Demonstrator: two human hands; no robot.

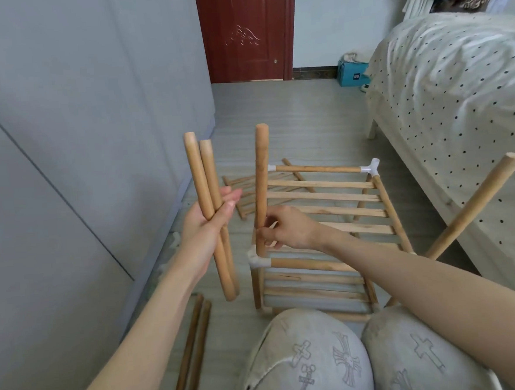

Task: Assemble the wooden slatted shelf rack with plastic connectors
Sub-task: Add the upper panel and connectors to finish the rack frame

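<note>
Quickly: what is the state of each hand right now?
Left hand: holding two loose wooden rods together.
Right hand: grip closed on the upright rod standing in the white corner connector.

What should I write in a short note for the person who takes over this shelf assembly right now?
Left hand: holds two loose dowels upright, off the floor.
Right hand: grips the upright dowel standing in the near-left white connector of the rack.
Done: two slatted tiers joined; another dowel leans out at the near-right corner.
Left: the far-right connector has no upright in it; the far-left corner is hidden behind the gripped dowel. A slatted panel lies on the floor behind the rack, and two more dowels lie near the left knee.
</note>
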